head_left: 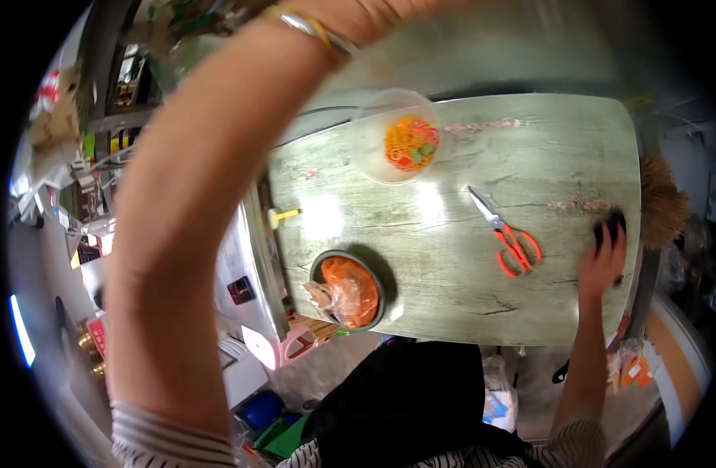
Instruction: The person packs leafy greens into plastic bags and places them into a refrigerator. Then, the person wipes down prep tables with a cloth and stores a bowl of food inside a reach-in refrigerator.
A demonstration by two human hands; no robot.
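Observation:
My left hand [381,17] is raised at the top edge of the view, its fingers blurred and cut off, with a bracelet at the wrist. At the right end of the green table [436,257], my right hand [605,253] has its fingers closed on a small black object [610,226], close to a line of small pinkish bits [580,206]. Left of that hand lie scissors [508,238] with orange handles, blades parted slightly. A clear round container [367,160] toward the back holds orange, red and green pieces [411,144].
A dark bowl [381,300] with an orange plastic bag [350,290] stands at the front left. A yellow-handled tool [284,216] lies at the left edge. More pinkish bits [490,125] lie at the back. A straw broom head [662,203] is beyond the right edge.

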